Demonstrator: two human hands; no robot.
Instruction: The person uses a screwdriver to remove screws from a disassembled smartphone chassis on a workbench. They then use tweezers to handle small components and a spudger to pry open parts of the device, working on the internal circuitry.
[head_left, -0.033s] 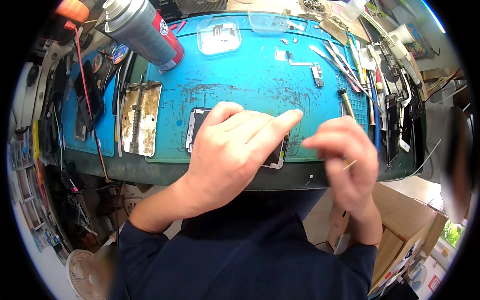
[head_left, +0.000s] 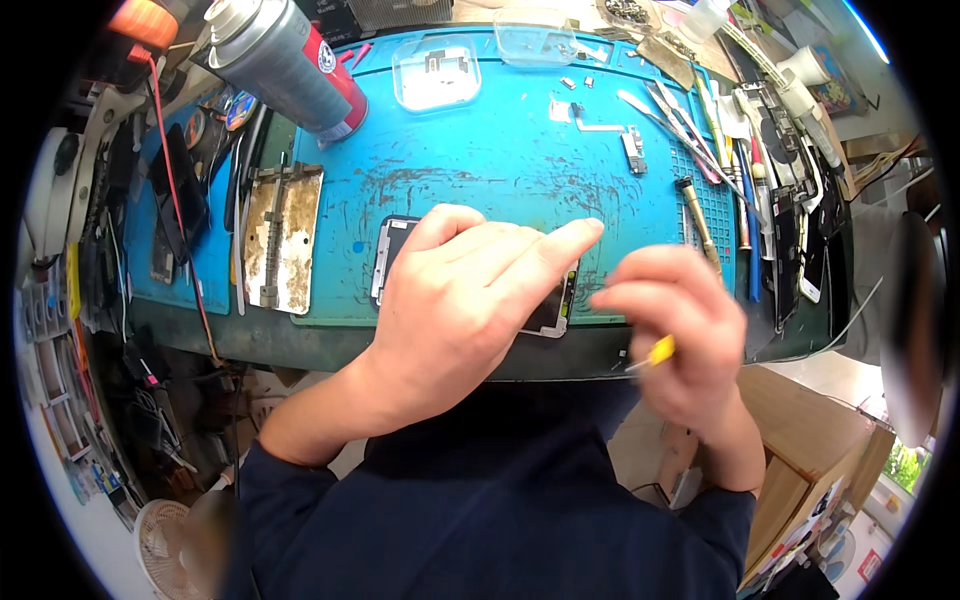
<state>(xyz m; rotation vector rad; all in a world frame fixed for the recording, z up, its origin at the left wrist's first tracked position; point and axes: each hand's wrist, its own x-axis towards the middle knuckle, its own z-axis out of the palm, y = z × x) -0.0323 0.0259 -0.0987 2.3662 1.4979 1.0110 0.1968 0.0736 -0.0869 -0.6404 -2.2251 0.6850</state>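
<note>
At the near edge of the mat (head_left: pixel 450 150) lies the phone part (head_left: pixel 393 250), mostly covered by the left hand (head_left: pixel 460 290). That hand is spread palm-down with its index finger stretched rightward, probably to steady the phone part; whether it grips an edge cannot be told. Just off the mat's near right, the right hand (head_left: pixel 690 330) has its fingers curled round a thin tool (head_left: pixel 661 350) with a yellow end, likely a light hold that lets it turn. Tweezers (head_left: pixel 660 115) and a screwdriver (head_left: pixel 697 215) lie along the mat's right side, presumably for easy reach, while the can (head_left: pixel 300 70) and tub (head_left: pixel 437 95) sit toward its far side, perhaps to keep the middle free. Compared with the earlier frame, the tool now shows its yellow end, where only a pale stick was visible; the left hand and phone part have hardly moved.
</note>
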